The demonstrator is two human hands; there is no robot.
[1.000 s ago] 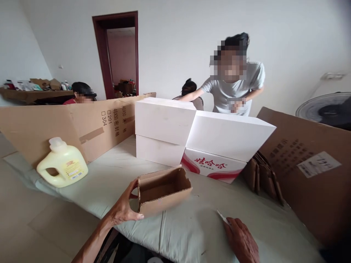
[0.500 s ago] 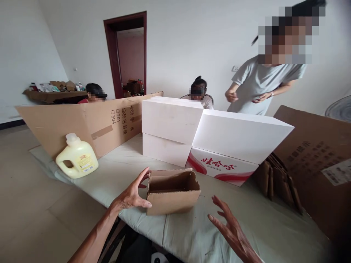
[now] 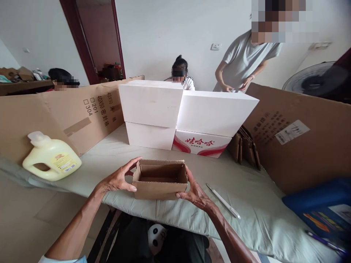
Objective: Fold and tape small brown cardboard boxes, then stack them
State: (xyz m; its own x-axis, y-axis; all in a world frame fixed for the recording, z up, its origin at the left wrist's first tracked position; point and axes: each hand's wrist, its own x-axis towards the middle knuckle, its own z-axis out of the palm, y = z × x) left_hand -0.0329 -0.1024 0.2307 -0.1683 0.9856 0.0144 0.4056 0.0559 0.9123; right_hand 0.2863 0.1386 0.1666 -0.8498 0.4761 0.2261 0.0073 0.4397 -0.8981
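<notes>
While left hand (image 3: pixel 117 180) and right hand (image 3: pixel 196 191), both spread, grip its ends, open brown carton (image 3: pixel 157 191) occupies near counter (image 3: pixel 100 155); slim white tool (image 3: pixel 223 201), right.

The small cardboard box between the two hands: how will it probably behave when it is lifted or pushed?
The cardboard box is probably light for its size: the top is open and no contents show. Its corrugated walls stand upright, so it should feel fairly stiff, though hard squeezing might bend them. Flat sides make rolling unlikely.
</notes>
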